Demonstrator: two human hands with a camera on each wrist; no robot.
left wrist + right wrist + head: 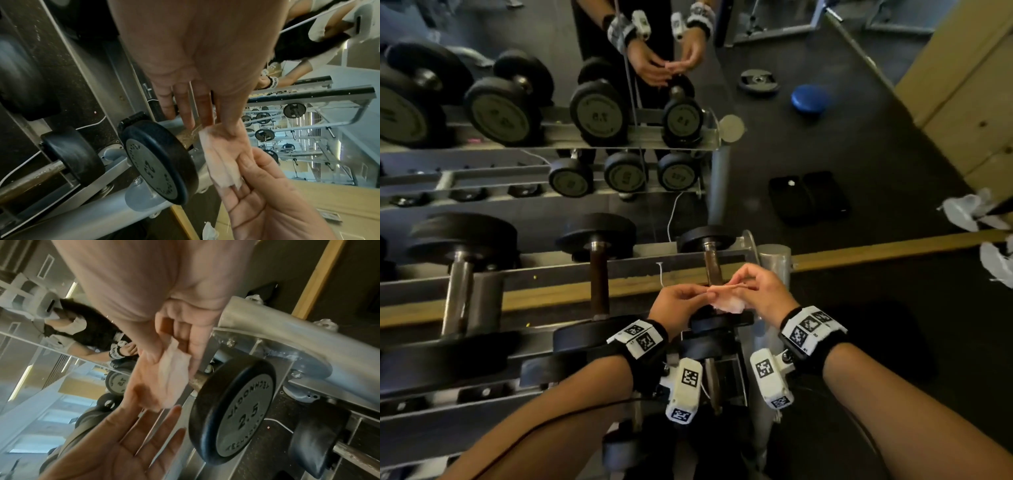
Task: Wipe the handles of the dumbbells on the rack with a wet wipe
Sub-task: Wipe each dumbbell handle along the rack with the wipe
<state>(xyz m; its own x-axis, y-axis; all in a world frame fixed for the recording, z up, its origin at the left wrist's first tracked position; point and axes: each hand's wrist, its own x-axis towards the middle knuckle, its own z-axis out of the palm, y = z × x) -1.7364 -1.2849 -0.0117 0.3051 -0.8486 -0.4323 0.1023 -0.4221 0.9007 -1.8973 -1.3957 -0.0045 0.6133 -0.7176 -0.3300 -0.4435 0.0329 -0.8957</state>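
Lower centre of frame: my left hand (677,301) and right hand (758,289) both pinch the wet wipe (727,301) between thumb and fingers, stretched between them. Wipe is above the smallest dumbbell (710,274), marked 2.5, at the right end of the rack (524,298). Beyond, upper frame: a mirror (551,102) reflects the rack and my hands.

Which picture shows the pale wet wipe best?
The right wrist view: the pale, crumpled wet wipe fills the middle, opened out. The left wrist view shows it folded and narrower; in the head view it is small, mostly hidden behind fingers.
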